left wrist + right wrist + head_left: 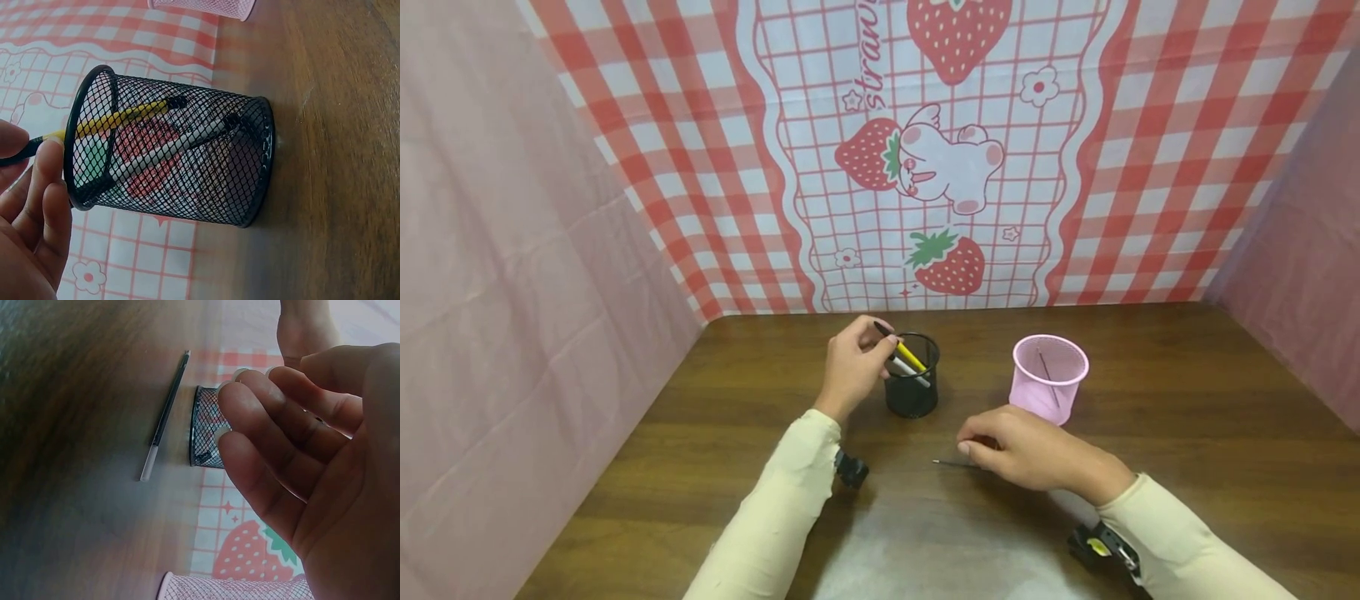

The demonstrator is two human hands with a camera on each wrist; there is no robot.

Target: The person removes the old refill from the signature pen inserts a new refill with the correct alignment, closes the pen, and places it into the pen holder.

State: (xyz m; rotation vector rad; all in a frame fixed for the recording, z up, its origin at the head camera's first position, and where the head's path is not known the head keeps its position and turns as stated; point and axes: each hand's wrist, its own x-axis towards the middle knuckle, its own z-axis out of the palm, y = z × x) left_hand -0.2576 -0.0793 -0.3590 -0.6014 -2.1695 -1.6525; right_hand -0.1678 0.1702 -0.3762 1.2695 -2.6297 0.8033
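Observation:
My left hand (853, 367) pinches a yellow pen (128, 117) by its black end, at the rim of a black mesh pen holder (912, 402). The lower part of the yellow pen is inside the holder, tilted. A white pen (169, 150) with black ends leans in the same holder. My right hand (1033, 450) hovers over a thin dark pen refill (167, 415) lying on the table. Its fingers (250, 462) are loosely bent, hold nothing and stand apart from the refill. In the head view the hand hides part of the refill.
A pink mesh pen holder (1040, 398) stands behind my right hand, with a thin dark stick (1047, 375) leaning in it. The wooden table (715, 433) ends at a strawberry-print checked cloth (700, 183). Pale pink cloth (512, 292) hangs at both sides.

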